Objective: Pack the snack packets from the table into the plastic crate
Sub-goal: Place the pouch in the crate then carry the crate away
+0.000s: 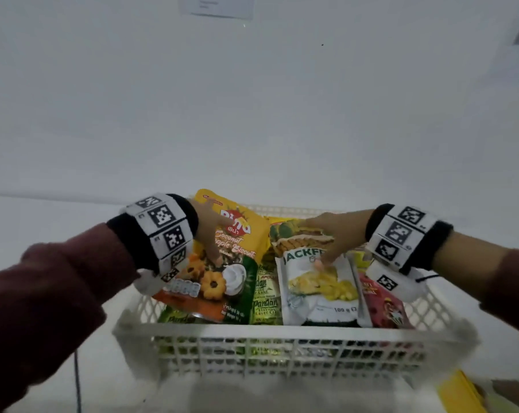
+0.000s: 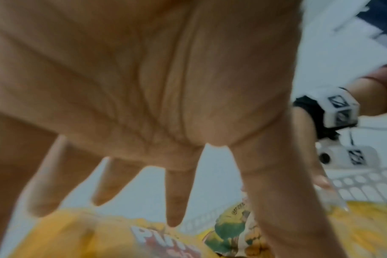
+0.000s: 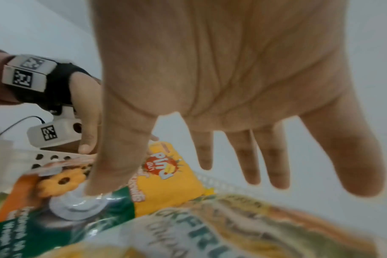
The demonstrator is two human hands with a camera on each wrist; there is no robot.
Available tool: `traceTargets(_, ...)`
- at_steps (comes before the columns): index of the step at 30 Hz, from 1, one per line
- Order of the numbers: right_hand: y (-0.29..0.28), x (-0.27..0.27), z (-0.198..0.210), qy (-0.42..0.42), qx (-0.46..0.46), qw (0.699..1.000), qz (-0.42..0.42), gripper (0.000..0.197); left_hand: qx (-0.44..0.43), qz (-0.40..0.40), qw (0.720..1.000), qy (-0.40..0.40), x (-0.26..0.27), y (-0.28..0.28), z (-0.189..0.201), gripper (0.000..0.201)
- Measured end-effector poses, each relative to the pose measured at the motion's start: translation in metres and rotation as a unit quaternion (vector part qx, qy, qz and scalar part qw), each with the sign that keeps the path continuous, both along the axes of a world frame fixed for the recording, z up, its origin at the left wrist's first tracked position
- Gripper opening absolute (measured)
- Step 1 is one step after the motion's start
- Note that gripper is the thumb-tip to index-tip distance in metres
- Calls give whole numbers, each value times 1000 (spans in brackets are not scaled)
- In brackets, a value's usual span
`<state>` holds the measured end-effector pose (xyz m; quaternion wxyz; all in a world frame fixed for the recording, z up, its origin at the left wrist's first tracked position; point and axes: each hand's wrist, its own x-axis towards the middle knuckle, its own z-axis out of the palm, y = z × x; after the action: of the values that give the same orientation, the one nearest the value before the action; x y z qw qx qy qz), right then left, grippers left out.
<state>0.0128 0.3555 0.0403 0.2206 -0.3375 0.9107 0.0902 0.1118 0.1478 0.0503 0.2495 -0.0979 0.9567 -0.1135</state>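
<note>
Dark maroon sleeves (image 1: 52,296) cover both forearms. Each wrist wears a black band (image 1: 374,223) ringed with white blocks (image 1: 163,231) — every block printed with a black-and-white square code. Below each wrist hangs a white camera housing (image 3: 53,133) with its own code, a round dark lens and a thin black cable (image 3: 15,124)

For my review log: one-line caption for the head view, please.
Both open hands, left hand and right hand, press snack packets down into the white plastic crate.
</note>
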Motion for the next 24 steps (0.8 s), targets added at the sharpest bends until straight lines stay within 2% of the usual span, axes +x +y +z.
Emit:
traceTargets(4,-9,9,-15,21,85,994,59,97,-10,-5,1000,-17,-16,2,-10,107)
traceTargets(8,-10,14,-17,35,116,989,79,103,-12,-24,997,-66,-22,9,-16,96)
traceTargets(16,-6,6,-36,14,97,994,51,115,-99,-81,987,-93,-32,14,-31,95)
traceTargets(19,-2,1,-38,-34,62,997,43,113,-82,-71,990,-91,-37,18,-30,88)
traceTargets(22,2,-4,-30,-83,17,996,26,112,-51,-62,996,-47,-38,23,-27,87)
traceTargets(24,2,-12,-28,-54,16,998,26,110,-25,-74,997,-10,-39,25,-25,97)
